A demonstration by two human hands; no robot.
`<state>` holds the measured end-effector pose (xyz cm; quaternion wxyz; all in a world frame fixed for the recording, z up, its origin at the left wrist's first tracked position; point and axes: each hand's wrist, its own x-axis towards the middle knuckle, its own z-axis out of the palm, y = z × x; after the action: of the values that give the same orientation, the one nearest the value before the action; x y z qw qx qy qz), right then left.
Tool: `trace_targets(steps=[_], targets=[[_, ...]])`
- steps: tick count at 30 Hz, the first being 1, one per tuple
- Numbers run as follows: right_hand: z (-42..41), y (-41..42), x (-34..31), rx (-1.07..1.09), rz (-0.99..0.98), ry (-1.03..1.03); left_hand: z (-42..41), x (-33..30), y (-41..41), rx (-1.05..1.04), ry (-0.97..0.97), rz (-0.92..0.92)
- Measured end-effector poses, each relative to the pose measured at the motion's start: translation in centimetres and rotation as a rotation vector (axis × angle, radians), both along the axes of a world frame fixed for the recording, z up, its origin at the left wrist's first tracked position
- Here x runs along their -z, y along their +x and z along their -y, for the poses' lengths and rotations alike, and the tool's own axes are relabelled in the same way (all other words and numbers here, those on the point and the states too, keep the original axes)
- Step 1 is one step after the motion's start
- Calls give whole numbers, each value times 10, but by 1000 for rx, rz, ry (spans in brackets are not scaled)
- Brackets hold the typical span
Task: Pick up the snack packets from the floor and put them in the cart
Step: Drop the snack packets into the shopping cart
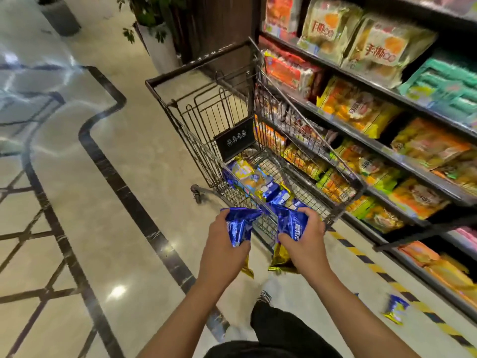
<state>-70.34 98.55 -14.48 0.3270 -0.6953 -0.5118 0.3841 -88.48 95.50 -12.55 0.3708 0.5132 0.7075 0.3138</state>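
My left hand [224, 244] grips a blue and gold snack packet [238, 224], held just short of the near end of the black wire cart [196, 65]. My right hand [305, 240] grips a second blue and gold packet [290, 224] at the cart's near rim. Several blue and yellow packets [258, 180] lie on the cart's bottom. One more blue packet [395, 308] lies on the floor at the lower right, by the striped tape.
Shelves [387, 148] full of snack bags run along the right, close against the cart. Yellow-black tape [371, 266] marks the floor at their foot. A white planter [160, 47] stands beyond the cart. Polished floor [77, 202] spreads to the left. My leg and shoe [268, 303] are below.
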Motion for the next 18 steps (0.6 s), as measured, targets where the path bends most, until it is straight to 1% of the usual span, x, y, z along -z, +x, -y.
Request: trace_targets(steps=[4,10,14,18], targets=[[-46,21,2,86,-23,7,-46,-10,12,70,67,-42],[-98,57,20,164,-55,-32,-109,-15,41,139,81,-67],[-120,77,35,227,-44,-69,-141,-6,61,204,41,-65],[-136,92,49,316,54,-97,-173,8,75,257,-27,-97]])
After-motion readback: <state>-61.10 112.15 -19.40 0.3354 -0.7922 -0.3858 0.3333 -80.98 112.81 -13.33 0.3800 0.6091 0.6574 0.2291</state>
